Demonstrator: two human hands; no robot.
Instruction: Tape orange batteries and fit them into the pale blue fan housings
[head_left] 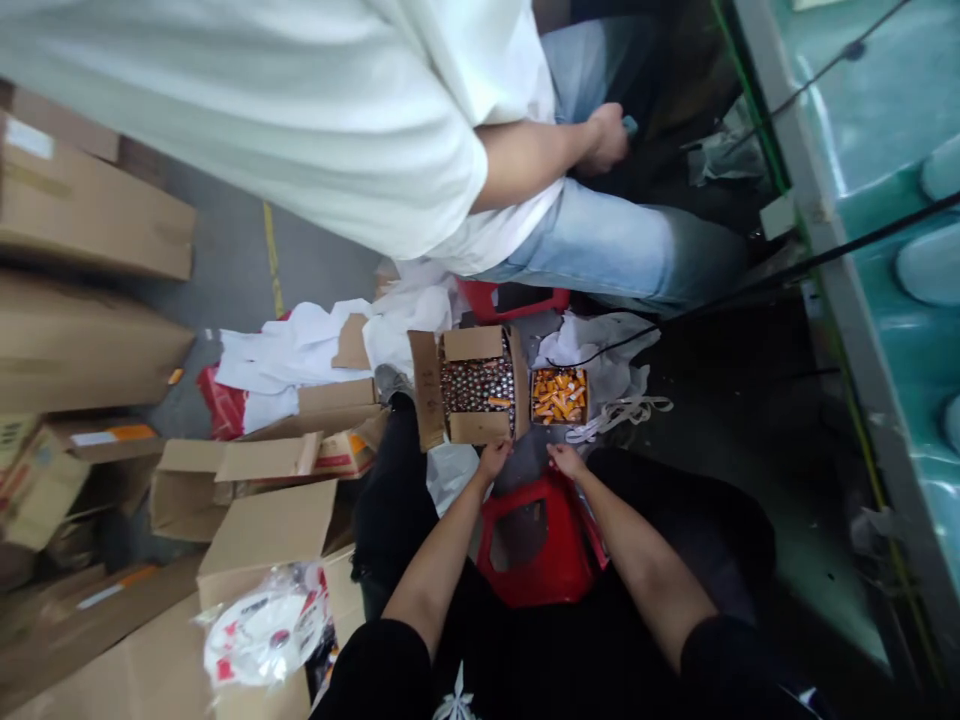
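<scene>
My left hand (495, 458) is at the near right corner of an open cardboard box (430, 390), its fingertips pinched together. Whether they touch the box I cannot tell. Packed upright in that box are many small cylinders with shiny round ends (478, 384), and an orange one lies on top. Just right of it, a smaller open box (587, 398) holds a loose heap of orange cylinders (558, 395). My right hand (566, 460) is below this smaller box, apart from it, thumb and fingers closed. Anything inside either pinch is too small to make out.
A red plastic stool (536, 590) stands between my legs. Another person in a white shirt (360, 130) sits opposite. Cardboard boxes (90, 340) crowd the left. Crumpled white wrapping (296, 345) lies on the floor. A green-topped bench (885, 120) and a dark cable (795, 270) run along the right.
</scene>
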